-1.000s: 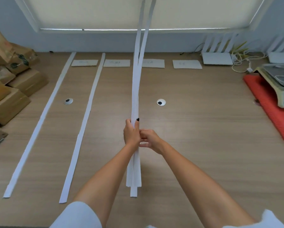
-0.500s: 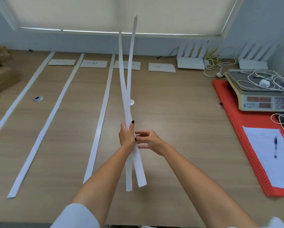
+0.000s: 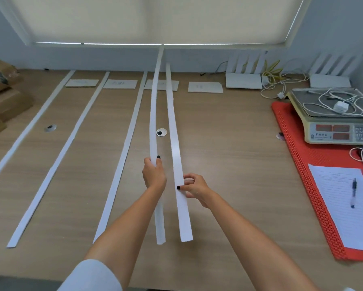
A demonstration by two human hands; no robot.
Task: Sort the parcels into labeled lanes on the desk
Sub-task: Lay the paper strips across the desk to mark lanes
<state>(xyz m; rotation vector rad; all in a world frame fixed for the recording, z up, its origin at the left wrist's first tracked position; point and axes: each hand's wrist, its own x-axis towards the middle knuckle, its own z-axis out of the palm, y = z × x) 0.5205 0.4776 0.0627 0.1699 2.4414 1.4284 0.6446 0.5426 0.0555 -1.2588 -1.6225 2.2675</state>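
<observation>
The left hand [image 3: 154, 174] grips 1 long white paper strip [image 3: 153, 122]; the right hand [image 3: 194, 189] pinches a second strip [image 3: 173, 131] between thumb and fingers. Both strips are lifted over the wooden desk [image 3: 228, 164]. 3 more strips [image 3: 121, 164] lie flat to the left, with 4 paper labels [image 3: 205, 87] at the far edge. The parcels [image 3: 2, 97] sit stacked at the desk's far left.

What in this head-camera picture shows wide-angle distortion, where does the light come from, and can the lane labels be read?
Head view: the window blind frame splays outward and the paper strips lying on the desk fan apart, typical wide-angle bending; soft daylight comes through the blind, brightest along its bottom gap, with no harsh shadows; writing on the label cards is too small and faint to read.
</observation>
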